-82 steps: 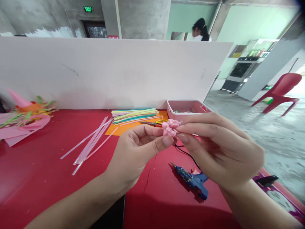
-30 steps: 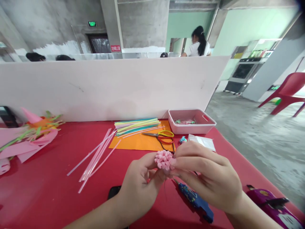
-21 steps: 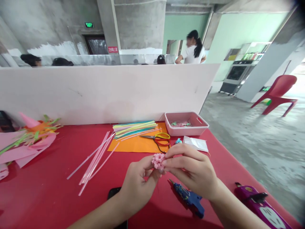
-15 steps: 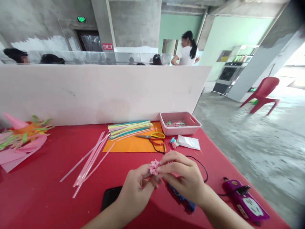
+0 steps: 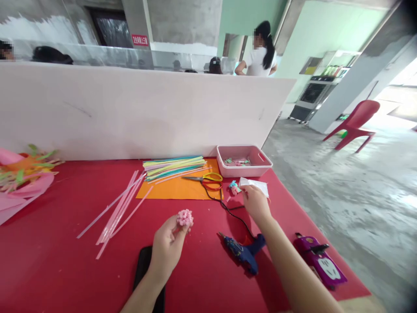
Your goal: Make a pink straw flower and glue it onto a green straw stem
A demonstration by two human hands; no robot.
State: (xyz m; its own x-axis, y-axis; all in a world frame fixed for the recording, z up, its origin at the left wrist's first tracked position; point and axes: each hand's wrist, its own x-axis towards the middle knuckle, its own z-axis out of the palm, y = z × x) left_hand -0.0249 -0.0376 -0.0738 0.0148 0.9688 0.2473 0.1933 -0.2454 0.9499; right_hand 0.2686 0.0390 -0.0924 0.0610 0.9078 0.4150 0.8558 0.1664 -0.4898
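My left hand (image 5: 167, 245) pinches a ruffled pink pom-pom-like flower (image 5: 185, 217) between thumb and fingers, held above the red table. Farther out to the right, my right hand (image 5: 256, 203) is lowered at the near edge of a white paper packet (image 5: 256, 186). Its fingers are drawn together; what lies between them, if anything, is hidden. Just left of those fingertips sits a small blue and pink fuzzy piece (image 5: 234, 188). A blue glue gun (image 5: 241, 252) lies between my forearms, its nozzle pointing left.
Yellow-and-red-handled scissors (image 5: 208, 177) and a bundle of coloured strips (image 5: 174, 168) rest on an orange sheet (image 5: 176, 191). Pink strips (image 5: 120, 213) lie left. A pink basket (image 5: 244, 171), a purple power strip (image 5: 321, 263) and a black phone (image 5: 143, 263) are around. A white partition (image 5: 146, 113) stands behind.
My hands have parted. The left keeps the pink flower and has moved left; the right has let go of it and reached forward to the white packet. The glue gun is now uncovered.
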